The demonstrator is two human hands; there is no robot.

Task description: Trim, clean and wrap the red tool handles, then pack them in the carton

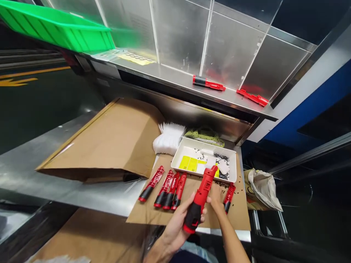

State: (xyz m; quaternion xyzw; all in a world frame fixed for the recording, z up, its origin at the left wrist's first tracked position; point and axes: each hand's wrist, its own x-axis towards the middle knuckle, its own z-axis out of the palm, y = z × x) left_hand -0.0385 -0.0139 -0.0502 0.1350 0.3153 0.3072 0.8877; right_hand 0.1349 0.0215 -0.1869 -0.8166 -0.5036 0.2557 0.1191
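Observation:
My left hand (178, 221) is wrapped round a red and black power-tool housing (203, 190), held tilted with its black end towards me. Behind that housing, my right hand (217, 193) reaches down to the cardboard sheet by the front of a white tray (232, 171); its fingers are hidden. Small black screws (239, 191) lie scattered nearby, and more fill the tray's right side beside yellow labels (188, 163). Just right of my right hand lies another red housing (229, 197). Several similar red and black housings (179, 190) lie in a row to the left.
A large brown cardboard box (109, 135) stands on the left of the metal bench. White foam sheets (171, 137) and a green patterned pouch (204, 137) sit behind the tray. Two red housing pieces (210, 83) and a green bin (82, 36) rest on the shelf above.

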